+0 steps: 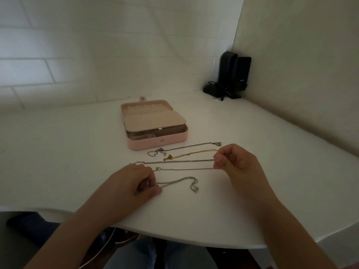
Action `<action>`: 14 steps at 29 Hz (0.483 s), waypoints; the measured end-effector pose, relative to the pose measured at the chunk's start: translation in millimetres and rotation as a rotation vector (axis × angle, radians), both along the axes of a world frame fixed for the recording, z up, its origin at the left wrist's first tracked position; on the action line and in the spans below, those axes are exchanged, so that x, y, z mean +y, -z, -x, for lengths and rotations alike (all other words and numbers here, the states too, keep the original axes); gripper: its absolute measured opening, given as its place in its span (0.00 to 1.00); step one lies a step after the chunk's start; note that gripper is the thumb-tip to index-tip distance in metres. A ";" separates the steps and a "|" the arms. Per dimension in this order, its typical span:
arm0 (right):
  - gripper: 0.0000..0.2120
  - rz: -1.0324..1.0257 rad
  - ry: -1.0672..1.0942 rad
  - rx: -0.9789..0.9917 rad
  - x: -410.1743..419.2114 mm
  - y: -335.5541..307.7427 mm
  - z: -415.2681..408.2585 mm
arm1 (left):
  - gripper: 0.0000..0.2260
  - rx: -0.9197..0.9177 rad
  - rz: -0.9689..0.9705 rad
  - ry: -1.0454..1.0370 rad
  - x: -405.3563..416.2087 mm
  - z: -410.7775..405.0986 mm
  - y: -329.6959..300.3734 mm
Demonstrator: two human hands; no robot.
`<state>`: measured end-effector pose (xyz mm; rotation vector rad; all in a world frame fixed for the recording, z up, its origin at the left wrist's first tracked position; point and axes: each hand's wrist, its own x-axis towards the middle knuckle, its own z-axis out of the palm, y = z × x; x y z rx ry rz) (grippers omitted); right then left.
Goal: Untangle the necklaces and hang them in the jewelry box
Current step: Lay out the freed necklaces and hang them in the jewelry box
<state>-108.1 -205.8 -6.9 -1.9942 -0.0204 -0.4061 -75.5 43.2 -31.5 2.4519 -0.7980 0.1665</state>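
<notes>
The left hand [139, 181] lies on the white table [68, 152] at about 7 o'clock from the centre of the chains. Its fingers are curled and pinch the left end of a silver chain [182, 181], which curves away to the right and ends in a small loop on the table. Just above this hand, at 12 o'clock from it, the left ends of two other silver chains rest on the table.

The pink box [155, 125] stands open at 12 o'clock, behind the chains, with a beige inner flap lying over its tray. Between the box and the hands lie four more chains, almost parallel, running left to right: a silver one [186, 147] nearest to the box, then a gold one [192, 153], then a darker one [174, 161], then a thin silver one [184, 169].

The right hand [235, 162], at 3 o'clock, is curled and pinches the right ends of the two lower chains.

At 1 o'clock, in the corner, stand black speakers [233, 72].
</notes>
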 end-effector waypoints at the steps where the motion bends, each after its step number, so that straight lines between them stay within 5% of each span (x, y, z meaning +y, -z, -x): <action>1: 0.07 0.016 -0.003 -0.006 0.5 0.1 0.3 | 0.09 -0.007 -0.001 -0.011 0.0 0.1 -0.9; 9: 0.15 0.655 -0.303 0.070 17.7 13.2 0.9 | 0.12 0.165 0.096 0.022 9.5 5.5 -8.0; 14: 0.07 0.656 -0.272 -0.020 16.1 16.3 -1.9 | 0.10 0.185 0.160 -0.033 10.4 5.1 -10.0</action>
